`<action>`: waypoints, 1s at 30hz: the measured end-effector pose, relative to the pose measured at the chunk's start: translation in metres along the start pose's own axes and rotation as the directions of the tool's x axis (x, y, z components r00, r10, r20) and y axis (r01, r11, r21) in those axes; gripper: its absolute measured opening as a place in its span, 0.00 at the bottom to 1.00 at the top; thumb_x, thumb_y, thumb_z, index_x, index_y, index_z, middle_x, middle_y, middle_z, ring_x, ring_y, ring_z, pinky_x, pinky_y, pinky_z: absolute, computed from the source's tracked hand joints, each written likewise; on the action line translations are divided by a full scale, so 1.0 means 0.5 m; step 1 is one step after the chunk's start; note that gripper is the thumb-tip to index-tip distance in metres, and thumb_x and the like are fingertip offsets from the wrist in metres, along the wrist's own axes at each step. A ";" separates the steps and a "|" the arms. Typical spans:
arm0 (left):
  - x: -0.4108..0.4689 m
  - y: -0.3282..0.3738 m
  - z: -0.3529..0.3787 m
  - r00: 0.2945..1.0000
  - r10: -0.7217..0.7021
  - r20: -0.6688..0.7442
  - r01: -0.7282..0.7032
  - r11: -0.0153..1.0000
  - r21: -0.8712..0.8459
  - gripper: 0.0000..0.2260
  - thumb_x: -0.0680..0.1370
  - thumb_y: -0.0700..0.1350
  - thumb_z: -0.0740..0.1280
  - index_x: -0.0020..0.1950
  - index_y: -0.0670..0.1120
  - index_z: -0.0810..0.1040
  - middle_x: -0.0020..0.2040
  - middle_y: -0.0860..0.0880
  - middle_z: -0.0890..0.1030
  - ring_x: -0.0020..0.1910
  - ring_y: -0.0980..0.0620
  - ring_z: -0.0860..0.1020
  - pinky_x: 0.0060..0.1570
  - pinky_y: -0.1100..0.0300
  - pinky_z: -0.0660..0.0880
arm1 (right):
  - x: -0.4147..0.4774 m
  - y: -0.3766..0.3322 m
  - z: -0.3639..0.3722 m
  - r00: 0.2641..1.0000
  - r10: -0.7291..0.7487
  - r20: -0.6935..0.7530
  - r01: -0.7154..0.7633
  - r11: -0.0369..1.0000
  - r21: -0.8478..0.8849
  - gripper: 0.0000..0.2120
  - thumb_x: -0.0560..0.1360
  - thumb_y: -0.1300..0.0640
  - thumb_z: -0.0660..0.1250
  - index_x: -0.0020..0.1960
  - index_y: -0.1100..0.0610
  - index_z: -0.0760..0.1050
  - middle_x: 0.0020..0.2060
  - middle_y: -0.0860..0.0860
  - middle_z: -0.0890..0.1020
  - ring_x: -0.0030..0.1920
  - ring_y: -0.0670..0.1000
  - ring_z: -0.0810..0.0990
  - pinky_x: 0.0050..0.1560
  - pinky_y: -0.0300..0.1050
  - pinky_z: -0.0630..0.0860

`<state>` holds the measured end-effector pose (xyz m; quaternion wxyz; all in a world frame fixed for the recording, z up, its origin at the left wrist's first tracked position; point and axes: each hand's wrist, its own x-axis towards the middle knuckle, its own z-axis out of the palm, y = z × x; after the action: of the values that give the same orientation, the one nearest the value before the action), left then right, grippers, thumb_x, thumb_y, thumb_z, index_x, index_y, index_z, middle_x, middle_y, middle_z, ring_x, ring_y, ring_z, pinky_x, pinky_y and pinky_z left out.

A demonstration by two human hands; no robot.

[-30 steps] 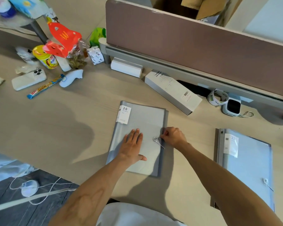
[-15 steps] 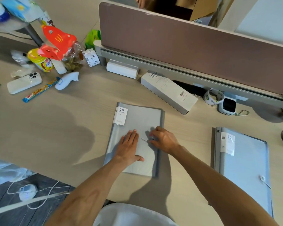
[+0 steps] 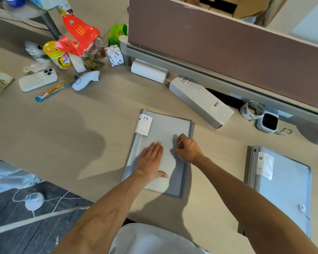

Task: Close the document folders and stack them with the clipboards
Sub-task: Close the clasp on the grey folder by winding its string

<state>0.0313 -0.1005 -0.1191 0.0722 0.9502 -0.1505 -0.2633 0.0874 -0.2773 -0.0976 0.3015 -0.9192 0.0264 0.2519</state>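
Note:
A grey document folder (image 3: 165, 129) with a white "20 pockets" label lies shut on the desk in front of me. My left hand (image 3: 151, 162) rests flat on its cover, fingers together. My right hand (image 3: 187, 149) pinches the folder's thin closure string near the right edge, fingers closed on it. A second, pale blue folder (image 3: 283, 187) with the same kind of label lies shut at the right, partly behind my right forearm, its string clasp (image 3: 301, 208) showing. No clipboards are in view.
A long grey box (image 3: 200, 101) and a small white box (image 3: 149, 70) lie along the partition (image 3: 228, 48). A tape roll (image 3: 251, 111) and a small device (image 3: 268, 122) sit at the right. A phone (image 3: 37, 80), snack bar, can and bags crowd the far left.
My right hand has moved left from the folder's right edge onto the cover, drawing the string with it, then lifted it slightly. The left hand stays pressed flat.

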 end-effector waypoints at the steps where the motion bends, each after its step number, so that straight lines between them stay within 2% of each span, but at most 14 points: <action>1: 0.000 0.000 0.000 1.000 0.001 0.000 -0.001 1.000 -0.002 0.53 0.69 0.67 0.67 0.79 0.42 0.41 0.80 0.45 0.41 0.79 0.46 0.41 0.78 0.48 0.45 | 0.002 0.004 -0.003 1.000 0.024 0.008 -0.024 0.996 0.082 0.11 0.68 0.61 0.69 0.49 0.54 0.74 0.41 0.53 0.81 0.42 0.56 0.80 0.44 0.50 0.80; 3: -0.002 0.001 -0.001 1.000 0.000 -0.003 0.000 1.000 -0.003 0.53 0.69 0.67 0.67 0.79 0.42 0.41 0.80 0.45 0.41 0.79 0.46 0.41 0.78 0.48 0.45 | 0.007 0.014 -0.009 0.998 0.059 0.024 -0.062 0.983 0.170 0.09 0.68 0.64 0.70 0.46 0.54 0.78 0.39 0.50 0.81 0.42 0.51 0.80 0.42 0.39 0.78; 5: -0.003 0.001 -0.003 1.000 0.002 -0.002 -0.002 1.000 0.003 0.53 0.69 0.68 0.67 0.79 0.41 0.41 0.80 0.45 0.41 0.79 0.46 0.41 0.78 0.48 0.45 | 0.011 0.027 -0.017 0.998 0.058 0.032 -0.062 0.984 0.168 0.06 0.68 0.64 0.71 0.42 0.55 0.81 0.38 0.49 0.81 0.41 0.48 0.78 0.38 0.32 0.73; 7: -0.003 0.001 -0.004 1.000 0.003 -0.002 -0.003 1.000 0.004 0.53 0.69 0.68 0.67 0.79 0.41 0.41 0.80 0.45 0.41 0.79 0.46 0.41 0.78 0.48 0.45 | 0.013 0.040 -0.024 0.999 0.024 0.041 -0.029 0.992 0.119 0.04 0.69 0.62 0.72 0.40 0.53 0.80 0.37 0.49 0.80 0.40 0.48 0.78 0.37 0.33 0.71; 9: -0.002 0.002 -0.005 1.000 0.007 -0.004 -0.007 1.000 0.000 0.53 0.69 0.67 0.67 0.79 0.41 0.42 0.80 0.45 0.41 0.79 0.47 0.41 0.78 0.48 0.45 | 0.014 0.055 -0.030 0.998 -0.016 0.057 0.016 1.000 0.001 0.01 0.71 0.58 0.72 0.41 0.54 0.80 0.38 0.50 0.81 0.41 0.49 0.77 0.41 0.38 0.72; 12: -0.005 0.001 -0.005 1.000 0.006 -0.005 -0.007 1.000 -0.009 0.53 0.69 0.67 0.67 0.79 0.42 0.42 0.80 0.45 0.41 0.79 0.47 0.41 0.78 0.48 0.44 | 0.010 0.070 -0.034 0.997 -0.059 0.055 0.065 0.990 -0.128 0.07 0.73 0.52 0.69 0.44 0.55 0.78 0.42 0.52 0.83 0.43 0.53 0.79 0.44 0.45 0.75; 15: -0.008 0.001 -0.007 1.000 0.008 0.003 -0.008 1.000 0.003 0.53 0.70 0.67 0.67 0.79 0.42 0.41 0.80 0.45 0.40 0.79 0.46 0.41 0.78 0.48 0.44 | -0.005 0.071 -0.033 0.992 -0.121 0.046 0.127 0.973 -0.194 0.06 0.73 0.52 0.68 0.44 0.55 0.77 0.43 0.52 0.82 0.43 0.54 0.79 0.42 0.45 0.73; 20: -0.007 0.004 -0.008 1.000 0.004 0.012 -0.004 1.000 0.019 0.52 0.70 0.67 0.66 0.79 0.42 0.40 0.80 0.45 0.40 0.79 0.46 0.40 0.78 0.48 0.44 | -0.038 0.081 -0.016 0.989 -0.143 0.048 0.149 0.971 -0.185 0.08 0.73 0.51 0.66 0.41 0.56 0.75 0.39 0.49 0.78 0.39 0.53 0.76 0.38 0.44 0.71; 22: -0.006 0.004 -0.008 1.000 0.003 0.012 -0.003 1.000 0.023 0.52 0.71 0.67 0.66 0.79 0.42 0.40 0.80 0.45 0.40 0.79 0.46 0.40 0.78 0.48 0.44 | -0.046 0.081 -0.009 0.989 -0.141 0.041 0.145 0.981 -0.130 0.09 0.73 0.53 0.67 0.39 0.58 0.76 0.37 0.50 0.79 0.38 0.52 0.76 0.38 0.43 0.70; 26: -0.005 0.005 -0.007 1.000 0.005 0.016 -0.005 1.000 0.016 0.52 0.71 0.67 0.66 0.79 0.41 0.40 0.80 0.44 0.40 0.79 0.45 0.40 0.78 0.48 0.44 | -0.052 0.082 -0.004 0.995 -0.092 0.023 0.092 0.996 -0.019 0.08 0.71 0.52 0.68 0.37 0.56 0.78 0.37 0.48 0.82 0.38 0.49 0.79 0.40 0.43 0.74; 30: -0.004 0.003 -0.005 1.000 0.006 0.008 -0.006 1.000 0.012 0.52 0.71 0.66 0.66 0.79 0.42 0.40 0.80 0.44 0.40 0.79 0.45 0.40 0.77 0.48 0.45 | -0.058 0.080 0.005 0.993 -0.115 0.009 0.116 0.991 -0.066 0.10 0.74 0.49 0.66 0.37 0.53 0.77 0.36 0.45 0.79 0.37 0.48 0.76 0.39 0.43 0.71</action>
<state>0.0306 -0.1011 -0.1159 0.0668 0.9490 -0.1554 -0.2660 0.0530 -0.3116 -0.1071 0.2849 -0.9280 -0.0360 0.2372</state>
